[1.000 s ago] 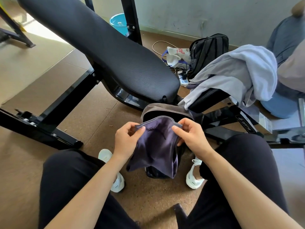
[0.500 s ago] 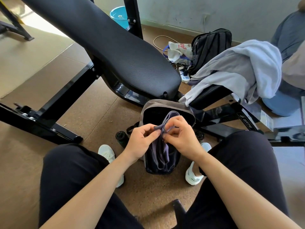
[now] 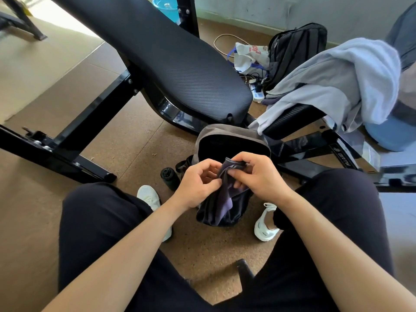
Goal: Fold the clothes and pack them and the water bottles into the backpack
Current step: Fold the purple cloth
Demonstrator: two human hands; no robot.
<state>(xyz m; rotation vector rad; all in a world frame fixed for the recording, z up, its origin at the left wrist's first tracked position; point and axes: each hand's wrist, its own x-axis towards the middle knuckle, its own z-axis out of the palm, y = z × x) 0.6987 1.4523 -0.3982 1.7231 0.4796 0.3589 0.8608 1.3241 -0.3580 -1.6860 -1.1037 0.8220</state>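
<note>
Both hands are up close together between the knees, and both are pinching the dark purple garment [image 3: 222,200]. The left hand [image 3: 195,183] nips the cloth between thumb and curled fingers at its left side. The right hand [image 3: 261,176] has the bunched top edge clamped under its thumb, fingers curled round behind. The garment hangs down from that double grip, narrow and gathered. It drapes right in front of the grey-brown backpack [image 3: 225,131], which stands on the floor between the white shoes [image 3: 265,229].

The backpack's mouth gapes open just beyond the knuckles. The inside is dark, and I can't tell what is in it. A dark water bottle [image 3: 170,177] stands on the floor just beside the backpack's left side, near the left hand but not touched by it.

Over on the right, a pale grey hoodie [image 3: 337,82] lies heaped on the bench [image 3: 171,64]. Behind it, a black backpack [image 3: 295,50] leans by the wall, with a white plastic bag [image 3: 248,56] next to it.
</note>
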